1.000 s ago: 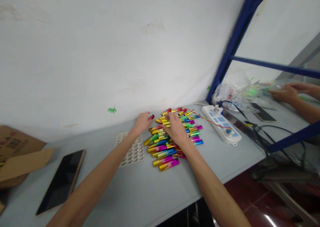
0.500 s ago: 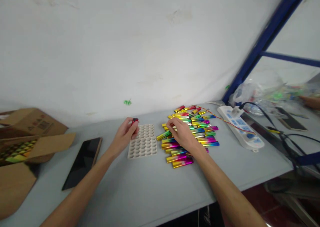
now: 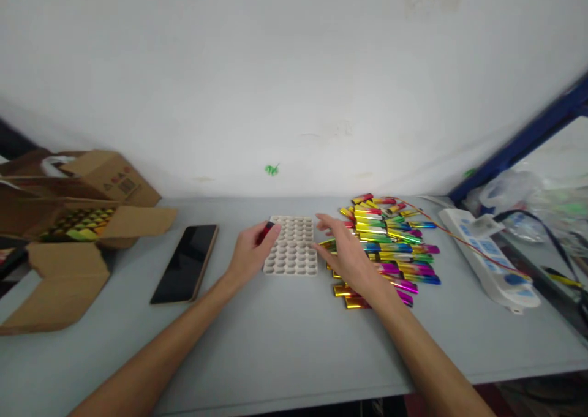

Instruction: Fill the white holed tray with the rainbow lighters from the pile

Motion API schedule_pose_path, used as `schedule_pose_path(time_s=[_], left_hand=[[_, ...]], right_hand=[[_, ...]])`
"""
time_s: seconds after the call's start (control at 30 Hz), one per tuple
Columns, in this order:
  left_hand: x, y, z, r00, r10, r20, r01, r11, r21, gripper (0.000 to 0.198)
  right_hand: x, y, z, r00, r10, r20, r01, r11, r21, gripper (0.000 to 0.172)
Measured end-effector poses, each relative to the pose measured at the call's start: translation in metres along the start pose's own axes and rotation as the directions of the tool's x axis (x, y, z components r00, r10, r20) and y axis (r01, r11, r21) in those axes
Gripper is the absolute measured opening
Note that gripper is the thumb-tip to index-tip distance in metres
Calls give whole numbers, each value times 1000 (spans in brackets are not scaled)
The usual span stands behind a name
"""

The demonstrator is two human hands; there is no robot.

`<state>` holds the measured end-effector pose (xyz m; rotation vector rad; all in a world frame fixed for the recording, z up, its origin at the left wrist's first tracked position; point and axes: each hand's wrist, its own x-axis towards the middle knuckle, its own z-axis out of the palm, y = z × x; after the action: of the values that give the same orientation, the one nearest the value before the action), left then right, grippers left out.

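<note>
My left hand (image 3: 254, 250) is closed around a small lighter with a dark red and black end (image 3: 266, 229), most of it hidden by the fingers. It is at the left edge of a white tray (image 3: 294, 274) with rows of oval holes. Between the tray and a pile of shiny lighters (image 3: 390, 247) in gold, pink, green and blue, my right hand (image 3: 346, 255) hovers with thumb and fingers apart. Nothing shows between those fingers, and the hand covers part of the pile's left side.
A black phone (image 3: 186, 264) lies left of the tray. Farther left, an open cardboard box (image 3: 126, 224) holds rows of packed yellow and dark pieces. On the right are a white power strip (image 3: 491, 261), a red-yellow wire and plastic bags (image 3: 514, 196). A wall stands behind the table.
The view has swung left, showing more of the box. My right hand has come off the pile toward the tray, its fingers spreading. The left hand still holds its lighter beside the tray.
</note>
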<state>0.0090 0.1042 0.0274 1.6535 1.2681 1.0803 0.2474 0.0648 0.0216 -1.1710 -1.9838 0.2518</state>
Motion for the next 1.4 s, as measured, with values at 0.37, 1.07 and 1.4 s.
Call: schedule_pose_path(time_s=[0.37,1.07,1.4], left_hand=[[6,7,-20,987,118,-113,-83,958,275,39],[23,-31,-21,996,80,46,-92,913,399,27],[20,-26,-21,997,62,45,-75,910,408,26]], right_hand=[[-1,-13,15,934,-160,320,215,966,-143,34],[-5,-16,20,946,-149,289,205,963,-173,35],[-6,-17,18,942,-144,302,202,964,-171,35]])
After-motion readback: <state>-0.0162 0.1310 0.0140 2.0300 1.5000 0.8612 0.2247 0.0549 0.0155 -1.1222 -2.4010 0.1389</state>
